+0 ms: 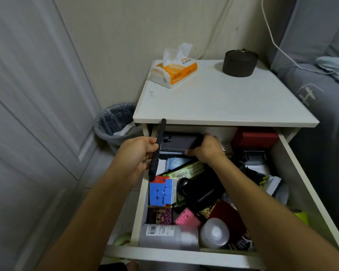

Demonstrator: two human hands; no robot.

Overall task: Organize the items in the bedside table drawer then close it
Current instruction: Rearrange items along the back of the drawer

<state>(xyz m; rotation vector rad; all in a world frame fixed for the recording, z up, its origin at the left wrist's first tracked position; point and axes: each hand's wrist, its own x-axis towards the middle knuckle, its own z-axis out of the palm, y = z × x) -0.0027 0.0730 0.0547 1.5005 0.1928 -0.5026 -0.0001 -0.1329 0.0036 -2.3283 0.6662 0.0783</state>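
Note:
The bedside table drawer (294, 173) stands pulled open and crammed with items. My left hand (137, 153) grips a thin black phone case (158, 149) held on edge over the drawer's back left corner. My right hand (205, 146) holds a grey phone case (181, 141) on its side at the back of the drawer. Below lie a blue and red puzzle cube (161, 190), a black pouch (202, 190), a pink tag (187, 218), a dark red round box (228, 217), a white bottle (168, 236) and a red box (254, 136).
On the white table top (223, 102) sit an orange tissue pack (174, 72) and a dark round tin (240, 62). A lined bin (115, 122) stands left of the table, a grey bed (321, 90) on the right, a door (27, 114) at far left.

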